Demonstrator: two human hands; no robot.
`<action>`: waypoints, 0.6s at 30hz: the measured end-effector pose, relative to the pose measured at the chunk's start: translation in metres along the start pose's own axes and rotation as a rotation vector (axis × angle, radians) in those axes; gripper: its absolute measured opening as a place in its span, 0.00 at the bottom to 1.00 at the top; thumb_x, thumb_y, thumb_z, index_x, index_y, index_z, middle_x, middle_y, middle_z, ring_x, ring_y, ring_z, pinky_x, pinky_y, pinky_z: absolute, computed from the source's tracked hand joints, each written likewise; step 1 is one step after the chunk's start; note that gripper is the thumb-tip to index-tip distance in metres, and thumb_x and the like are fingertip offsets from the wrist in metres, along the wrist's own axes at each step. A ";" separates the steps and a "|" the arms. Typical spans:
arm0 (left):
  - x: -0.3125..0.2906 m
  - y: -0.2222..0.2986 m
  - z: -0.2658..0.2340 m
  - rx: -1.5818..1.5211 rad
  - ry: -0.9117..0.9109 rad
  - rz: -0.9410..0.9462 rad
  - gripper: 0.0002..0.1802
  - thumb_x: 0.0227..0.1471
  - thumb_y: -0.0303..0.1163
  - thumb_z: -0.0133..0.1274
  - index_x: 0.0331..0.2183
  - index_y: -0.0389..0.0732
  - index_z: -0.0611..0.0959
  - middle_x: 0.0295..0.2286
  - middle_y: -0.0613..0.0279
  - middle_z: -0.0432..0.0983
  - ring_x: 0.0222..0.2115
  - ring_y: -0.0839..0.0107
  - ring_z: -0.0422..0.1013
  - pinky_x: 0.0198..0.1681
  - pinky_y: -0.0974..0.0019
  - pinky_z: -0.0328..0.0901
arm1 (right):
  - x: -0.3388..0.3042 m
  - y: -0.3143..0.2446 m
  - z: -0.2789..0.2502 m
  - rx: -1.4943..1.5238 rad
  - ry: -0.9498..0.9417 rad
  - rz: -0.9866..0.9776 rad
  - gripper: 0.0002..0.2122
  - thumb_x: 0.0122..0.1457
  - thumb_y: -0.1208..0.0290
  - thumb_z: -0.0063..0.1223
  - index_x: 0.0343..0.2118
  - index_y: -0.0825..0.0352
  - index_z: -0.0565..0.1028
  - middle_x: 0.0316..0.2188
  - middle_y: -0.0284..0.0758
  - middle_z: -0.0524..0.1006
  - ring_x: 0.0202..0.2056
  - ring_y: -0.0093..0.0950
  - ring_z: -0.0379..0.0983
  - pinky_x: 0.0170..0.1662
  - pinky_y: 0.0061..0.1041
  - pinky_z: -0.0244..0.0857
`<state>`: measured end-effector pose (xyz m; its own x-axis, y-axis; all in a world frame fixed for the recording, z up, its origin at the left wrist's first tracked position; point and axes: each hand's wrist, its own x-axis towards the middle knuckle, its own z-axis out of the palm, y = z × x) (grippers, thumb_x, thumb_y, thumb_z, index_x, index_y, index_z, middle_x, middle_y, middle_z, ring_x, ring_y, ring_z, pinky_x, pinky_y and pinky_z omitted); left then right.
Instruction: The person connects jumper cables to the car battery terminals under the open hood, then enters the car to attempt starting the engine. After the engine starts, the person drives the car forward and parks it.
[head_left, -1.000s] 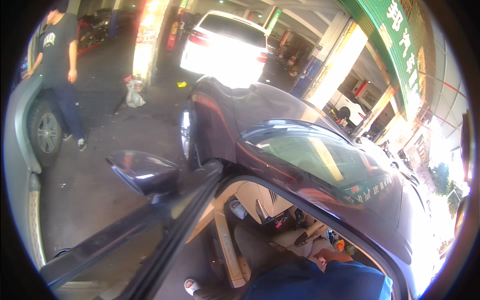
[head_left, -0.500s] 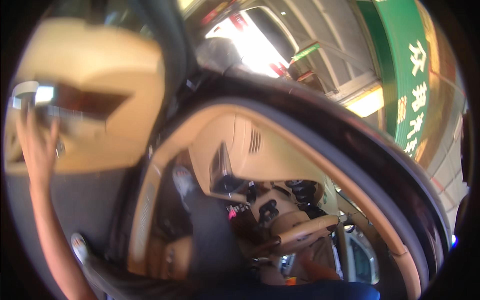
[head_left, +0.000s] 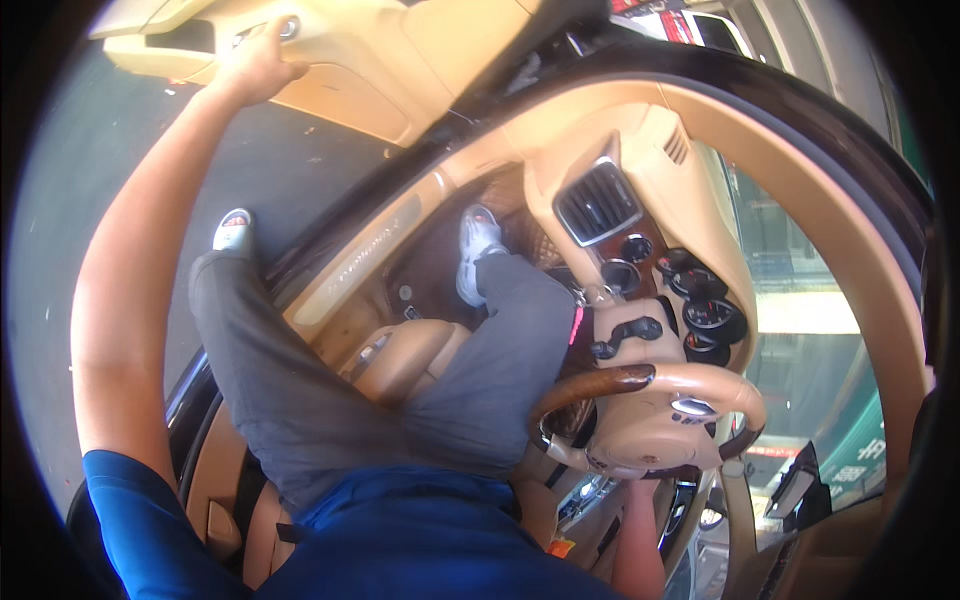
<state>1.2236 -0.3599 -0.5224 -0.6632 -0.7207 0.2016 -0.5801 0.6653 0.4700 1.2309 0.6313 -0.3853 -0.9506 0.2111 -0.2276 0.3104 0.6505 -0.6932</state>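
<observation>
I sit in the driver's seat of a car with a tan interior. My left arm stretches out to the open door (head_left: 400, 90), and my left hand (head_left: 255, 65) grips the pull handle on its inner panel. My right forearm (head_left: 638, 540) rises from the lower edge to the underside of the wood-and-tan steering wheel (head_left: 650, 420). The wheel hides that hand. My left foot (head_left: 233, 232) rests on the ground outside. In the footwell, my right foot (head_left: 478, 240) is near the pedals.
Round gauges (head_left: 705, 310) and an air vent (head_left: 598, 203) sit on the dashboard behind the wheel. The door sill (head_left: 365, 265) runs between my legs. Grey pavement (head_left: 60, 250) lies outside to the left. Through the windscreen a green sign (head_left: 865, 450) shows.
A second ago the view was from outside, over the car's roof and mirror. Since then it has dropped into the cabin, and my left hand stays on the door's inner handle.
</observation>
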 end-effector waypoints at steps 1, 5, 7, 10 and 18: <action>0.004 -0.006 0.010 0.014 -0.010 0.020 0.49 0.57 0.50 0.66 0.71 0.40 0.65 0.66 0.37 0.65 0.66 0.41 0.64 0.70 0.48 0.61 | -0.004 -0.005 -0.001 0.186 0.014 0.037 0.25 0.74 0.58 0.49 0.69 0.64 0.67 0.67 0.44 0.72 0.67 0.44 0.68 0.71 0.49 0.61; 0.026 -0.013 0.048 -0.026 0.065 0.004 0.50 0.57 0.51 0.66 0.70 0.36 0.65 0.65 0.36 0.66 0.67 0.44 0.64 0.70 0.49 0.61 | -0.014 -0.020 0.006 0.591 0.037 0.075 0.26 0.74 0.57 0.48 0.69 0.64 0.67 0.67 0.43 0.71 0.67 0.43 0.67 0.71 0.49 0.60; 0.043 -0.025 0.046 0.039 0.131 -0.076 0.49 0.58 0.51 0.65 0.70 0.36 0.66 0.64 0.36 0.68 0.65 0.43 0.66 0.68 0.49 0.63 | -0.012 -0.030 0.014 0.723 0.027 0.056 0.26 0.74 0.56 0.47 0.69 0.64 0.66 0.68 0.43 0.71 0.68 0.43 0.67 0.72 0.49 0.60; 0.056 -0.051 0.040 0.088 0.206 -0.127 0.49 0.59 0.52 0.64 0.70 0.36 0.65 0.65 0.36 0.67 0.66 0.43 0.65 0.69 0.49 0.62 | -0.004 -0.047 0.019 0.855 0.004 0.018 0.26 0.75 0.55 0.47 0.70 0.64 0.66 0.68 0.43 0.70 0.68 0.43 0.66 0.72 0.49 0.59; 0.082 -0.103 0.027 0.076 0.302 -0.084 0.50 0.61 0.52 0.62 0.73 0.38 0.61 0.67 0.36 0.65 0.68 0.43 0.63 0.71 0.49 0.58 | -0.006 -0.045 -0.003 1.072 -0.028 -0.038 0.27 0.75 0.53 0.46 0.70 0.63 0.65 0.69 0.43 0.69 0.69 0.43 0.65 0.73 0.49 0.58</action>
<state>1.2159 -0.4818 -0.5776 -0.4481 -0.7914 0.4159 -0.6677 0.6056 0.4329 1.2225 0.6028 -0.3502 -0.9636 0.1782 -0.1995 0.1333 -0.3268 -0.9357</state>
